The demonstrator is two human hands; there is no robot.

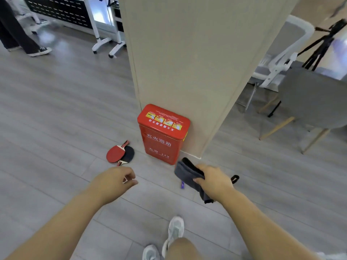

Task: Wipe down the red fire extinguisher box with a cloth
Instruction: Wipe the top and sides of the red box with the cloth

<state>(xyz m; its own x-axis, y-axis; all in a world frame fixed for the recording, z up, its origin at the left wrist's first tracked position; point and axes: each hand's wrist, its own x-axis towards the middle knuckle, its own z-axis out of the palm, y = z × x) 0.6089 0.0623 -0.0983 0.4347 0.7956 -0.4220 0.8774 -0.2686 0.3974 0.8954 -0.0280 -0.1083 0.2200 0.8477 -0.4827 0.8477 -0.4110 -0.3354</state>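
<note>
Your bare knee and pale sneakers [173, 232] sit lowest in view, planted on the grey plank floor [56, 109] as you approach. Ahead, the red fire extinguisher box [163, 135] stands upright on the floor, its back against the beige pillar [197, 62] near the pillar's corner, so only top, front and sides look reachable. Your right hand [214, 180] is closed around a folded dark grey cloth [187, 173], held just short of the box's lower right corner, ready to wipe. Your left hand [117, 180] hangs loosely curled, holding nothing. Two table tennis paddles [120, 153] lie just left of the box; step around them. Open floor lies in front; a grey chair [315, 102] stands well right.
</note>
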